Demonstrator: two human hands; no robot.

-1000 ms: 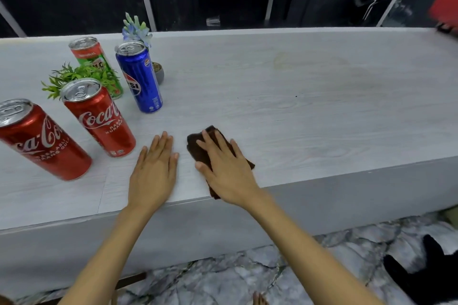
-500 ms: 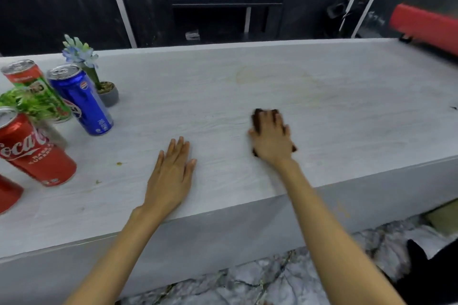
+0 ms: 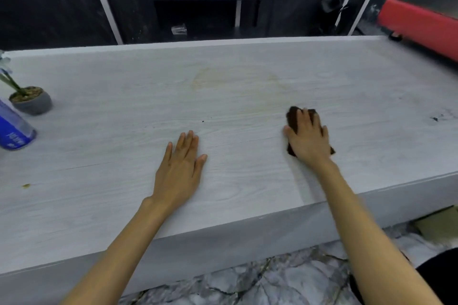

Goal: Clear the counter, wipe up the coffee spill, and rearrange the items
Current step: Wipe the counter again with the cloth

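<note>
Head view: my right hand [image 3: 308, 138] presses flat-fingered on the brown cloth [image 3: 292, 116] on the counter [image 3: 99, 131], the faint coffee stain [image 3: 223, 82] lying ahead and leftward (nearer this hand than my left hand [image 3: 181, 168], spread flat and empty).

1. The left hand [image 3: 179, 168] is bare, with a narrow palm and long, slender fingers [image 3: 188, 141]. Low ridges of knuckle and tendon show across its back.
2. The left forearm [image 3: 128, 238] behind that hand is bare from the wrist to the edge of the view. It is slim and widens evenly, with a small bony bump at the wrist on the little-finger side.
3. The right hand [image 3: 308, 141] is bare and of the same slim build. Its outline is slightly smeared, so nails and finer marks cannot be told.
4. The right forearm [image 3: 366, 230] behind that hand is bare, lean and straight, and broadens away from the wrist.
5. Black fabric [image 3: 441, 277] shows well behind the right hand, beside the arm. Whether it is worn clothing cannot be told.
</note>
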